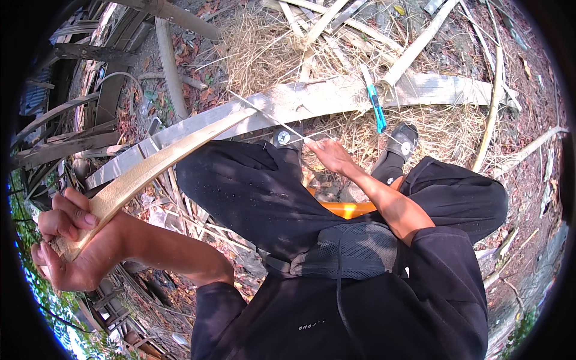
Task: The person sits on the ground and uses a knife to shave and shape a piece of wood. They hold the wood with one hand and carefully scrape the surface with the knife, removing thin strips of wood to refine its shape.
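Observation:
My left hand point(75, 240) is closed round the near end of a long pale bamboo slat point(153, 161). The slat slopes up to the right, and its far end appears over a grey wooden plank point(324, 96). In front of my lap, my right hand point(329, 154) pinches one end of a thin pale stick point(270, 114). That stick crosses the slat's far end in this view; whether they touch I cannot tell. A blue utility knife point(376, 108) lies across the plank, to the right of and beyond my right hand.
Dry straw point(258, 51) and cut bamboo poles point(420, 45) lie on the ground past the plank. Stacked old timber point(90, 102) stands at the left. My bent legs point(252, 189) flank an orange object point(348, 209), partly hidden.

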`<state>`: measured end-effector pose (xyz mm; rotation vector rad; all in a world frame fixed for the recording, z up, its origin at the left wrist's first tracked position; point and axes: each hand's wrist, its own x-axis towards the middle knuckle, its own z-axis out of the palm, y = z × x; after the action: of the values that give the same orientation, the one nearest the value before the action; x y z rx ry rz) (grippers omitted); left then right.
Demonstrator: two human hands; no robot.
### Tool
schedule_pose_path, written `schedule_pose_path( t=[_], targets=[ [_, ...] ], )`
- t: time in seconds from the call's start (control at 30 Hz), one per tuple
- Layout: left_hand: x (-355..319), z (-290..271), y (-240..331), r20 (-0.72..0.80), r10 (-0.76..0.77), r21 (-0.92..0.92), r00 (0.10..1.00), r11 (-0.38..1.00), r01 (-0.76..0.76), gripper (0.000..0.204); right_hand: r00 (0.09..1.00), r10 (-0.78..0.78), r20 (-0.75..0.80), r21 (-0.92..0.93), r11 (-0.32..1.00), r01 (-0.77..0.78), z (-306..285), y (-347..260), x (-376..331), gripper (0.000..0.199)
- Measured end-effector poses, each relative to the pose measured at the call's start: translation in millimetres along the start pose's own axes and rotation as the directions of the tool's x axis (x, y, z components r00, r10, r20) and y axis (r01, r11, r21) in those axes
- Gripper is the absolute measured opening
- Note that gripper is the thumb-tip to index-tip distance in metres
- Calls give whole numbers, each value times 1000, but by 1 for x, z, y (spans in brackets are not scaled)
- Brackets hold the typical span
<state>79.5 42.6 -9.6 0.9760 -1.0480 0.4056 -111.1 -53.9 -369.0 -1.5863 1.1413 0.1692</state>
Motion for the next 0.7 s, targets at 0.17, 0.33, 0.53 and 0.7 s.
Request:
schedule_pose_path(
  t=[0.17,0.33,0.53,0.7],
  targets=[
    [-6,-19,5,46,-15,-79,999,997,18,16,987,-159,-7,47,986,160,-33,-45,-27,68],
    [-7,-14,6,8,-22,-54,1000,998,22,17,752,-605,-263,293,693,659,-29,-75,-43,62],
    [-1,-19,0,94,14,-151,995,989,1,17,950,-163,-266,-152,980,125,29,55,25,66],
    [-4,-23,3,126,-21,-171,992,984,43,13,999,-19,44,132,991,13,-3,37,8,71]
  ],
)
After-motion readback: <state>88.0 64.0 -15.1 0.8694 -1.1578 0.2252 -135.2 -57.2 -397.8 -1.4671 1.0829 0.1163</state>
